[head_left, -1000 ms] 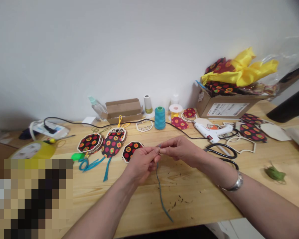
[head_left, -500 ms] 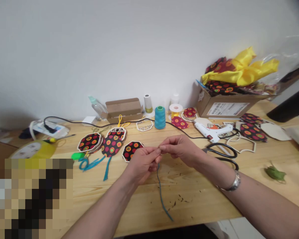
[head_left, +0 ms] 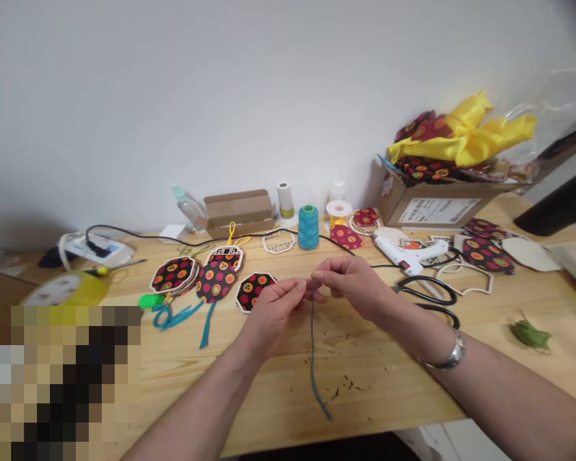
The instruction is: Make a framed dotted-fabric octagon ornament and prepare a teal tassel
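A thin blue-green cord (head_left: 313, 349) hangs from the fingertips of my right hand (head_left: 344, 282), its lower end near the front of the wooden table. Thumb and forefinger of that hand pinch the cord near its top. My left hand (head_left: 282, 307) is close beside it, thumb against the forefinger and other fingertips reaching behind the cord. Whatever is in the left pinch is too small to make out. An octagonal patterned fabric piece (head_left: 254, 292) with a pale rim lies just behind my left hand. Black-handled scissors (head_left: 427, 291) lie right of my right hand, partly hidden by it.
Behind my hands stands a blue thread cone (head_left: 308, 227). A white glue gun (head_left: 409, 254) lies to the right, before a cardboard box (head_left: 434, 205) of fabric. Stacked patterned pieces (head_left: 173, 275) with blue tassels lie left. A black cable (head_left: 196, 242) crosses the back.
My hands have moved slightly apart. The cord, which came out below my left fingers, now hangs in front of them from my right fingertips.
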Available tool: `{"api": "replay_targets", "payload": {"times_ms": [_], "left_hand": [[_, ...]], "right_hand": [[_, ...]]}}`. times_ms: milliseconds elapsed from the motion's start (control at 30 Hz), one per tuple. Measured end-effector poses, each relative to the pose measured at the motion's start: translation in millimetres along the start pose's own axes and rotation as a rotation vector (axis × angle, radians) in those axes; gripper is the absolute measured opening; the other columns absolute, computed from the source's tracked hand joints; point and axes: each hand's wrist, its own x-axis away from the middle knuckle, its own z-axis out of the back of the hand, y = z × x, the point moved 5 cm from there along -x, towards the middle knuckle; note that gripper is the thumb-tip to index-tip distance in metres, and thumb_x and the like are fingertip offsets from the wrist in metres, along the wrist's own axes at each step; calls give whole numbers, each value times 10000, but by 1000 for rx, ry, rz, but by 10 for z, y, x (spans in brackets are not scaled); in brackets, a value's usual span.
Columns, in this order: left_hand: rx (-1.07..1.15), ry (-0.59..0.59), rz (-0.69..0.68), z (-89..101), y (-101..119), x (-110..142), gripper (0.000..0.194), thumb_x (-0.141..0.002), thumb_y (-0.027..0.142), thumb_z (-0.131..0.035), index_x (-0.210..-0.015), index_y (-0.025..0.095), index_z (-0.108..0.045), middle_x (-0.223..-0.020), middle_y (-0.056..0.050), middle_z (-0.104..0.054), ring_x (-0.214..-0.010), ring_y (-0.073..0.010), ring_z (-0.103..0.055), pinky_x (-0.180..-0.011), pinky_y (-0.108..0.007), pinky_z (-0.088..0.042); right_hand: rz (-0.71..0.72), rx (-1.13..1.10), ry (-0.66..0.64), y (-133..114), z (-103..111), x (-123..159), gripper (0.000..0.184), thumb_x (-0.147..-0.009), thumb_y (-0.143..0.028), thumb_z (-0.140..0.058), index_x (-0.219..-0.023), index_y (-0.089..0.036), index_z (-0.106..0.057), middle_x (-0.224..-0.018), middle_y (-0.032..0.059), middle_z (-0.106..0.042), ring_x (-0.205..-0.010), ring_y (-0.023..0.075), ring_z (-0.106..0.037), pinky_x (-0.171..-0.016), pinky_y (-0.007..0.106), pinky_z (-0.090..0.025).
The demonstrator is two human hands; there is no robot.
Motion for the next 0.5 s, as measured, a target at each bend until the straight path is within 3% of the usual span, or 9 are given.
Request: {"api": "replay_targets", "payload": {"times_ms": [100, 233, 333, 500], "left_hand": [[69, -20, 15, -25, -25, 12, 249, -746, 354, -649, -815, 120, -704, -701, -55, -641, -744, -159, -570, -737, -277, -414], [155, -56, 98, -69, -65, 34, 235, -737, 349, -662, -820, 129, -666, -645, -14, -572, -622, -128, -556, -603, -260, -432], [149, -38, 108, -78, -62, 37, 235, -723, 346, -674, -773, 117, -646, -615, 6, -530, -478, -58, -461, -449, -189, -306], [159, 11, 102, -68, -53, 32, 260, -716, 344, -676, -794, 98, -648, -616, 3, -531, -411, 1, -293, -412, -173, -178]], "right_hand": [[11, 4, 20, -14, -3, 10, 195, -708, -319, -631, -619, -146, -607, -523, -24, -578, -451, 54, -369, -461, 225, -257], [32, 14, 38, -25, -2, 16, 183, -705, -303, -635, -609, -151, -600, -519, -38, -555, -446, 52, -363, -450, 221, -261], [39, 39, 51, -23, 7, 13, 177, -705, -296, -634, -611, -150, -603, -561, -30, -575, -458, 50, -363, -455, 219, -267], [38, 64, 38, -7, 9, 9, 188, -717, -310, -618, -627, -145, -615, -590, -19, -594, -468, 55, -372, -463, 221, -277]]}}
